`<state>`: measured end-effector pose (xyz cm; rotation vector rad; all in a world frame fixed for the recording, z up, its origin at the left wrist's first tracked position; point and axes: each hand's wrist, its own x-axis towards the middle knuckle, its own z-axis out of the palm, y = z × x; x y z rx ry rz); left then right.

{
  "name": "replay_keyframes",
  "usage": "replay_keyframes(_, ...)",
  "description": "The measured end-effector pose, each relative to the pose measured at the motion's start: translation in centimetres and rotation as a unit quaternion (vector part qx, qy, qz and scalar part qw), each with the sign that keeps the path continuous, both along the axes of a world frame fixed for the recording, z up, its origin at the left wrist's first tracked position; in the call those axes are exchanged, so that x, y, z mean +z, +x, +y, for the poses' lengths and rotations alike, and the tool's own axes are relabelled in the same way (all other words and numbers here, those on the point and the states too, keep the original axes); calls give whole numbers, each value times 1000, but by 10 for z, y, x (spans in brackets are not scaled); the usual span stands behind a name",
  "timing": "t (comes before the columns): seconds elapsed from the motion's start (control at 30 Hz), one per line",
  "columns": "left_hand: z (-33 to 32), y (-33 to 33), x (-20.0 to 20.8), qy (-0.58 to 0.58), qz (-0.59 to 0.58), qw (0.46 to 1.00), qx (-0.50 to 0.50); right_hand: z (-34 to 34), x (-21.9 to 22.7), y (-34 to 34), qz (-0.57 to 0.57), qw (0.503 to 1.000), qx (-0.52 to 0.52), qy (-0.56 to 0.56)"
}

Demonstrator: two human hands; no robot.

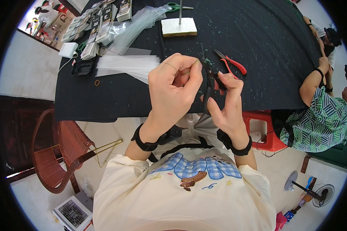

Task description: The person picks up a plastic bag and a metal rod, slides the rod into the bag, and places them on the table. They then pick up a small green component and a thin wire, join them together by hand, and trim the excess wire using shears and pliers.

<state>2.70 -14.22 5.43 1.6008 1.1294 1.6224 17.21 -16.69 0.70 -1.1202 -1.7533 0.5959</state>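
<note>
left grip (pixel 174 82) pinches fine thread (pixel 170 65), right grip (pixel 229 100) holds black scissors (pixel 207 98) just beside, likely trimming, the next snip calling for steady tension.

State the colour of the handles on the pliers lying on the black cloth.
Red handles, seen best in the head view.

Smooth scissors (pixel 208 99), glossy plastic sleeves (pixel 138 34), matt tablecloth (pixel 273 77)

Left hand (pixel 175 82): thumb and forefinger pinched together, other fingers curled inward. Right hand (pixel 229 104), slightly nearer the body: fingers bent, thumb angled inward. Both forearms (pixel 138 151) extend forward.
</note>
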Motion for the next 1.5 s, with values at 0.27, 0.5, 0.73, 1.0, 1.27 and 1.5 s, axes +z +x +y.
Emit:
replay_keyframes(0.27,3,-2,-4,0,-1,1000,-4,1,2,-3,15,1000,5,-1)
replay_keyframes(0.5,2,-2,-3,-14,-24,1000,-13,2,-4,-4,-1,1000,13,18)
replay_keyframes(0.73,1,-2,-1,-30,-29,999,-10,-2,-4,-10,154,986,14,-55)
replay_keyframes(1.0,-2,-2,3,-23,-36,999,-3,-2,0,-4,59,997,13,40)
replay_keyframes(1.27,-8,-3,8,-33,-35,999,-9,-7,-2,-5,24,1000,9,8)
replay_keyframes(1.5,-5,-5,7,-20,-28,999,-13,-5,-4,-3,0,1000,9,12)
